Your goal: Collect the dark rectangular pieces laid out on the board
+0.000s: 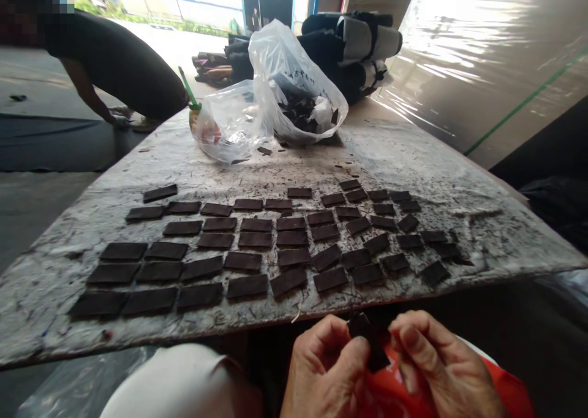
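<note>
Just below the table's near edge, my left hand (321,369) pinches a small black strip (377,352) between thumb and fingers. The strip looks like cloth and hangs tilted toward my right hand (441,360). Thumb and forefinger of that right hand are pressed together beside the strip, slightly apart from it; whatever they pinch is too small to make out. Several dark rectangular cloth-like pieces (255,239) lie flat in rough rows on the table in front of both hands. Behind my fingers is something red (390,393) over my lap.
The pale, worn table (165,160) is flecked with dark scraps. At its far side stand a clear plastic bag (294,68) of black pieces and a green-handled brush (190,90) in a container. Black rolls (349,44) are stacked behind. A person (114,62) bends down at the left.
</note>
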A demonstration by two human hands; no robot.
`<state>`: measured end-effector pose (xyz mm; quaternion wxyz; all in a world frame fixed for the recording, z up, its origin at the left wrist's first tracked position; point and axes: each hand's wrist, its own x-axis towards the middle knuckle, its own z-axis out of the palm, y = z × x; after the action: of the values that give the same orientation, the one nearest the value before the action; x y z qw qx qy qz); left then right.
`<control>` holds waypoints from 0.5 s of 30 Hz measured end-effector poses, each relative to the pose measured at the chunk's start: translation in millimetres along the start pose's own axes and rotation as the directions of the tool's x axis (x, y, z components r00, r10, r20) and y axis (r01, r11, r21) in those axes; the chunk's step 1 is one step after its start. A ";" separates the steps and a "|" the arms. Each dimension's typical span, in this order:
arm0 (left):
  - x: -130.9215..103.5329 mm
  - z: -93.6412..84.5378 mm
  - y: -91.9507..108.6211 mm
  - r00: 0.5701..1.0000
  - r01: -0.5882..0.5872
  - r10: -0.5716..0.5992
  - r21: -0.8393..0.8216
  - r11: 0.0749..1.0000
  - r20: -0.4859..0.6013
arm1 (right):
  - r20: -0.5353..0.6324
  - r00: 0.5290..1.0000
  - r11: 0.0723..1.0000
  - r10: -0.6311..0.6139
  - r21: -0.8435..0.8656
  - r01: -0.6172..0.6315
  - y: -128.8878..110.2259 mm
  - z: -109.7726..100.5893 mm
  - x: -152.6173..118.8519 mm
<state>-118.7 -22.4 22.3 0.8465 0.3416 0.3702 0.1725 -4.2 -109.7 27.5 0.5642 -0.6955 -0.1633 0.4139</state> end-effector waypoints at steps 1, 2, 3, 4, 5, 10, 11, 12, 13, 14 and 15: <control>-1.1 0.0 2.7 0.999 0.018 -0.018 0.010 1.000 0.032 | 0.006 0.999 0.998 -0.045 -0.046 0.045 -6.2 -0.5 1.4; -2.1 0.1 5.5 0.998 0.031 -0.034 0.039 0.999 0.059 | 0.050 0.996 0.990 -0.080 -0.108 0.085 -12.6 -0.1 3.0; -3.1 0.3 8.2 0.997 0.028 -0.033 0.080 0.996 0.070 | 0.106 0.987 0.975 -0.117 -0.179 0.135 -18.8 1.2 4.6; -4.0 0.6 10.7 0.997 0.012 -0.022 0.126 0.992 0.079 | 0.161 0.974 0.948 -0.158 -0.252 0.196 -24.2 3.0 6.2; -5.0 1.0 12.8 0.996 -0.001 -0.014 0.172 0.985 0.083 | 0.210 0.957 0.912 -0.198 -0.318 0.259 -28.6 5.0 7.7; -10.1 1.8 19.0 0.995 0.014 -0.048 0.334 0.942 0.093 | 0.357 0.851 0.710 -0.385 -0.474 0.520 -34.7 7.8 11.9; -11.1 1.6 19.8 0.994 0.029 -0.064 0.356 0.934 0.088 | 0.380 0.814 0.668 -0.438 -0.468 0.578 -33.8 7.0 12.0; -12.0 1.4 20.5 0.993 0.044 -0.081 0.368 0.929 0.085 | 0.398 0.774 0.618 -0.492 -0.466 0.633 -32.6 6.0 11.7; -12.7 1.0 21.2 0.992 0.062 -0.099 0.373 0.926 0.080 | 0.410 0.733 0.557 -0.542 -0.478 0.679 -31.1 4.9 11.3; -13.2 0.7 21.8 0.991 0.069 -0.106 0.374 0.925 0.079 | 0.420 0.699 0.492 -0.579 -0.503 0.710 -29.5 4.0 10.7; -13.5 0.2 22.1 0.992 0.066 -0.101 0.368 0.927 0.078 | 0.424 0.672 0.432 -0.606 -0.534 0.727 -28.1 3.0 10.2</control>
<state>-128.3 -14.2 44.9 0.7916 0.4846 0.3691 0.0480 6.4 -92.0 49.2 0.3770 -0.6873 -0.6080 0.1256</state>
